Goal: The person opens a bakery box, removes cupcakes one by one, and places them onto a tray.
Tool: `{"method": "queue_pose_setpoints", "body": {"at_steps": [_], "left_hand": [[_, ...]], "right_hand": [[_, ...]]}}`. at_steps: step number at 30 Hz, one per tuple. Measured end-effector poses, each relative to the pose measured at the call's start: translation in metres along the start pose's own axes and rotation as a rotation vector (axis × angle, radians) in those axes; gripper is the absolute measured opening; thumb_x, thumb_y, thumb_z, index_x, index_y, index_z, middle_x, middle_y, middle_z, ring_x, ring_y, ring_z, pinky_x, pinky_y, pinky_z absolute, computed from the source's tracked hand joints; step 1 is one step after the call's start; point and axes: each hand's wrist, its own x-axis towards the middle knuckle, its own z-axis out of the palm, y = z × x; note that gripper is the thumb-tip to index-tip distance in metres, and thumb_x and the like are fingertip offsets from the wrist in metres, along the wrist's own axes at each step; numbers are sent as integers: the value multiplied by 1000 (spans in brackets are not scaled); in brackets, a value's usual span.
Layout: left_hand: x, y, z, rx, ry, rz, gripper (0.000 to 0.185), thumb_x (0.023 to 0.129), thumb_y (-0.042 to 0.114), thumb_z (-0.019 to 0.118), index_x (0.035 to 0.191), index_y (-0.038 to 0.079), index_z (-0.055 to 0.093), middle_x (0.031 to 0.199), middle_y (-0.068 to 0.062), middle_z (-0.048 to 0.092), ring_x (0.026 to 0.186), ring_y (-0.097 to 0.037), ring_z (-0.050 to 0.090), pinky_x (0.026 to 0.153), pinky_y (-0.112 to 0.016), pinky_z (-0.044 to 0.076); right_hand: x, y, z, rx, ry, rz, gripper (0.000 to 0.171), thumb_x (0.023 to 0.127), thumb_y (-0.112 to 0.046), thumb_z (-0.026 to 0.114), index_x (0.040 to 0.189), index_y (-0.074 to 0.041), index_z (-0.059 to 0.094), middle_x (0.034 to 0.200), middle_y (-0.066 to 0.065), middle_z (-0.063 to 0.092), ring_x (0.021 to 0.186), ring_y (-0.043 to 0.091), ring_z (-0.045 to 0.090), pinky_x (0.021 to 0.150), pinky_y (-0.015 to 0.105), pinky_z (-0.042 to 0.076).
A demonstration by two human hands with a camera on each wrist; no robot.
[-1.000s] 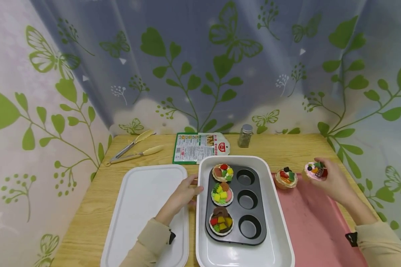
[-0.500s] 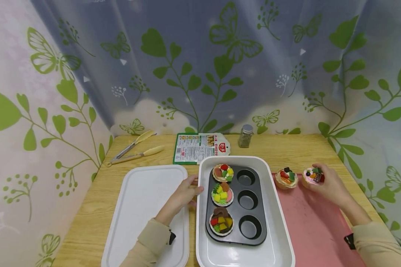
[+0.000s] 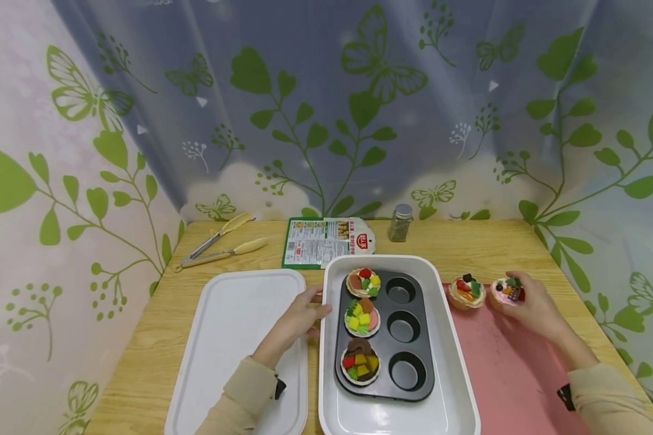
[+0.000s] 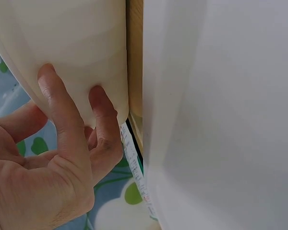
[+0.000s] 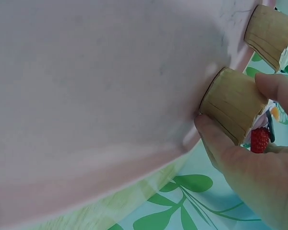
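My right hand holds a pink-cream cupcake topped with fruit, thumb and fingers round its tan cup. The cup's base is right at the pink tray's surface, near the far edge. Beside it, to the left, stands another fruit-topped cupcake. My left hand grips the left side of a deep white tray; in the left wrist view its fingertips press the outer wall. Inside that tray sits a dark muffin tin, its left column filled by topped cupcakes, its right column of cups bare.
A pink tray lies at the right, a flat white tray at the left. Behind them are tongs, a printed packet and a spice jar. A patterned curtain closes off the back.
My right hand has moved left and slightly nearer with the pink-cream cupcake, bringing it close beside the other cupcake on the pink tray. The left hand stays in place.
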Motion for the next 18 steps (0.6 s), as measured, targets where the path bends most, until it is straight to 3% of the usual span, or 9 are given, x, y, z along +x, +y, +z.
{"method": "queue_pose_setpoints", "body": {"at_steps": [4, 8, 12, 15, 18], "left_hand": [[1, -1, -1, -2, -4, 1, 54, 106, 13, 59, 158, 9, 44, 143, -23, 57, 98, -23, 70, 60, -27, 58], [3, -2, -2, -6, -12, 0, 54, 107, 13, 58, 159, 9, 43, 143, -23, 56, 97, -23, 69, 61, -27, 58], [3, -3, -2, -7, -19, -5, 54, 107, 14, 58, 159, 10, 44, 143, -22, 55, 98, -22, 68, 64, -30, 60], [2, -3, -2, -13, -20, 1, 54, 107, 14, 59, 158, 8, 44, 143, -22, 56, 97, -22, 69, 64, -31, 61], [1, -2, -1, -21, -13, 11, 53, 107, 13, 58, 158, 7, 44, 141, -23, 57, 97, -23, 71, 62, -31, 61]], "right_hand": [[-1, -2, 1, -7, 1, 5, 75, 80, -5, 87, 138, 19, 46, 122, 44, 56, 107, 55, 60, 78, 20, 45], [-1, -2, 1, -10, -11, 20, 79, 82, -5, 87, 142, 20, 42, 124, 45, 54, 110, 56, 57, 85, 46, 53], [-2, -5, -5, 23, -62, 75, 95, 86, -9, 84, 155, 18, 25, 134, 49, 44, 117, 60, 49, 92, 70, 48], [0, -16, -18, 75, -80, 131, 105, 94, -18, 80, 163, 11, 7, 147, 51, 30, 126, 67, 40, 95, 78, 44], [7, -38, -32, 144, -23, 137, 105, 98, -26, 76, 167, 2, 1, 157, 48, 20, 134, 71, 33, 99, 82, 39]]}}
